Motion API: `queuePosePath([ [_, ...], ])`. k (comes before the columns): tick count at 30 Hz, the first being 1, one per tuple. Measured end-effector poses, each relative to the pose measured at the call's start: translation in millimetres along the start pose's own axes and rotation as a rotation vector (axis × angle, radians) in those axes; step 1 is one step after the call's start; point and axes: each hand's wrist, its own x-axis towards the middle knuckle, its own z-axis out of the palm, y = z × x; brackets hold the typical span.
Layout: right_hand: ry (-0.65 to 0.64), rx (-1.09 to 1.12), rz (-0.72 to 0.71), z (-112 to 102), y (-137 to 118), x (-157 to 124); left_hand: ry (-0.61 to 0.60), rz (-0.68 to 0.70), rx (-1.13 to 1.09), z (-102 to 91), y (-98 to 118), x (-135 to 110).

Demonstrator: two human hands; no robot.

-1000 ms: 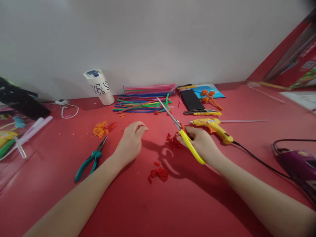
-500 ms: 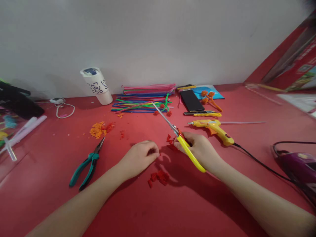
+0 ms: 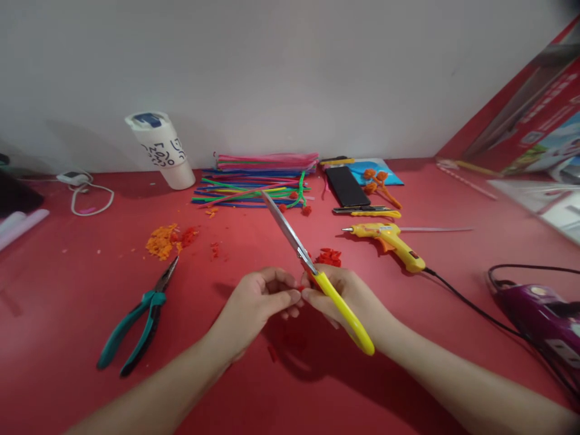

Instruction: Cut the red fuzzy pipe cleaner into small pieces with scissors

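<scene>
My right hand is closed round yellow-handled scissors, whose shut blades point up and to the left. My left hand is pinched, its fingertips meeting those of my right hand over a tiny red piece that I can barely make out. Both hands hover just above the red table. Red cut bits lie just behind the hands, and more red bits lie in shadow under them.
Teal pliers lie to the left, near orange and red scraps. Behind are a stack of coloured pipe cleaners, a white cup, a phone, a yellow glue gun with its black cord, and a purple device at the right.
My left hand came in from the left and toward me, and both hands drew together in a pinch. The scissors travelled with my right hand. The view shifted slightly.
</scene>
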Motion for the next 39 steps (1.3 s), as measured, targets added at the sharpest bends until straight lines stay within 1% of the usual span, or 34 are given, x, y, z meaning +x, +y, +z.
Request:
queuePosePath([
  [2, 0.030, -0.034, -0.007, 1, 0, 1, 0.058, 0.024, 0.097, 1.2, 1, -2],
  [5, 0.080, -0.079, -0.046, 3, 1, 1, 0.158, 0.133, 0.352, 3.4, 1, -5],
  [7, 0.101, -0.096, -0.069, 5, 1, 1, 0.187, 0.229, 0.518, 4.6, 1, -8],
  [8, 0.103, -0.104, -0.074, 5, 1, 1, 0.185, 0.261, 0.567, 5.0, 1, -8],
  [9, 0.101, -0.114, -0.077, 5, 0, 1, 0.174, 0.265, 0.576, 5.1, 1, -8],
  [11, 0.094, -0.150, -0.085, 4, -1, 0, 0.148, 0.197, 0.469, 4.1, 1, -7],
  [14, 0.101, -0.254, -0.122, -3, -1, -2, 0.166, 0.071, 0.125, -0.9, 3, -3],
  [17, 0.131, -0.487, -0.145, -11, 1, -5, 0.246, 0.064, -0.160, -8.5, 7, -1],
  [20, 0.157, -0.749, -0.147, -17, 2, -8, 0.296, 0.113, -0.310, -14.7, 12, -2],
  [24, 0.143, -0.970, -0.208, -19, 7, -8, 0.308, 0.156, -0.367, -17.5, 15, -4],
  [29, 0.161, -1.112, -0.372, -14, 15, -6, 0.305, 0.177, -0.467, -16.1, 14, -3],
  [34, 0.243, -1.179, -0.516, -12, 19, -6, 0.310, 0.203, -0.482, -16.3, 14, -4],
  [39, 0.282, -1.199, -0.568, -13, 19, -7, 0.302, 0.224, -0.459, -17.3, 15, -5],
])
